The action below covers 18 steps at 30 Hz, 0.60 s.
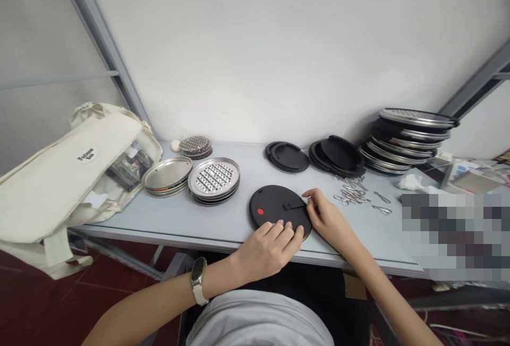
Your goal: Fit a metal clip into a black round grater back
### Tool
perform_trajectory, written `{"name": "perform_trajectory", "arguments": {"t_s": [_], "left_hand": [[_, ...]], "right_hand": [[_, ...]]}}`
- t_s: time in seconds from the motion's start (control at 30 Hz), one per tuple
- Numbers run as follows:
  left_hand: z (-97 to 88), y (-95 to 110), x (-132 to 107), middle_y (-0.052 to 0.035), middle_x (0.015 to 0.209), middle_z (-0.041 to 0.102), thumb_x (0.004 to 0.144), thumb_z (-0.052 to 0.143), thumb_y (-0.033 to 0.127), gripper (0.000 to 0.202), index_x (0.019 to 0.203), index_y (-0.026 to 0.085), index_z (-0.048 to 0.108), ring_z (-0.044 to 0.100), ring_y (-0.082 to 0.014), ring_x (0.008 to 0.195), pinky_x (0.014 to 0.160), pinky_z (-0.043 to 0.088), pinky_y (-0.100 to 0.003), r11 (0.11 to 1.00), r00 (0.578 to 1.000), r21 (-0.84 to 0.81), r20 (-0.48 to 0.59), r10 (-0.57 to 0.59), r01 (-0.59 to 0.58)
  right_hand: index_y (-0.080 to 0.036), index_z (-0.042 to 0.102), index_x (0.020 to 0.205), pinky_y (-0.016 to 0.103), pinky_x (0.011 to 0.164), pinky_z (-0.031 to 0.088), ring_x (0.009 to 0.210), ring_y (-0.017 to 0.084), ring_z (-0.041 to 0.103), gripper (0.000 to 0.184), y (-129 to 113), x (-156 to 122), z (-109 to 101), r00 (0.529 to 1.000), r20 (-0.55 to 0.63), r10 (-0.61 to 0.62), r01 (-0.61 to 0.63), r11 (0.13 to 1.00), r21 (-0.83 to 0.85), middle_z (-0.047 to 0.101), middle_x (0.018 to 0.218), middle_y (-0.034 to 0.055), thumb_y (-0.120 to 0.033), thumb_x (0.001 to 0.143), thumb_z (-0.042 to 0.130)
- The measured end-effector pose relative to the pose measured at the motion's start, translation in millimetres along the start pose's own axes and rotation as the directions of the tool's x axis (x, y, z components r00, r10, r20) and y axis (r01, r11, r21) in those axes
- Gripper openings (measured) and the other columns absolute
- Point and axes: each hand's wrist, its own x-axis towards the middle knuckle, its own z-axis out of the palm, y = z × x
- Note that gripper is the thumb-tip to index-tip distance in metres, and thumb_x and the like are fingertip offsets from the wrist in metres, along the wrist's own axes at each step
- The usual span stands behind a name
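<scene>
A black round disc point(274, 200) with a red dot point(260, 211) lies on the table close to its front edge. A narrow slot or strip runs from near its middle to the right rim. Across the near rim, my left hand point(268, 247) has its bent fingers pressed on the disc's top. My right hand point(321, 210) is closed at the right rim, thumb and forefinger by the end of the slot. Whether a small part sits between those fingertips is hidden. Just right of this hand lie several small metal clips point(353, 194).
Metal grater discs point(214, 177) and plain metal discs point(167, 174) are stacked left; smaller grater discs point(195, 144) sit behind. Black round covers point(289, 157), more black covers point(340, 155) and a tall stack of discs point(408, 141) line the back. A cream bag point(59, 181) overlaps the left end.
</scene>
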Motion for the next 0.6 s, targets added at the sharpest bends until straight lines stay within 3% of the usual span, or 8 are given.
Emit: {"name": "perform_trajectory", "arguments": {"t_s": [0.6], "left_hand": [[0.1,0.3,-0.4,-0.0118,0.117,0.062,0.1,0.05,0.026,0.035,0.131,0.011,0.055,0.06,-0.0207,0.102,0.083,0.044,-0.032,1.0,1.0,0.016,0.018,0.002,-0.003]], "right_hand": [[-0.021,0.044,0.102,0.029,0.059,0.045,0.065,0.021,0.061,0.015,-3.7,-0.4,-0.8,0.999,-0.021,-0.039,0.038,0.997,-0.068,0.059,0.073,0.0031,-0.021,0.092,0.034]]}}
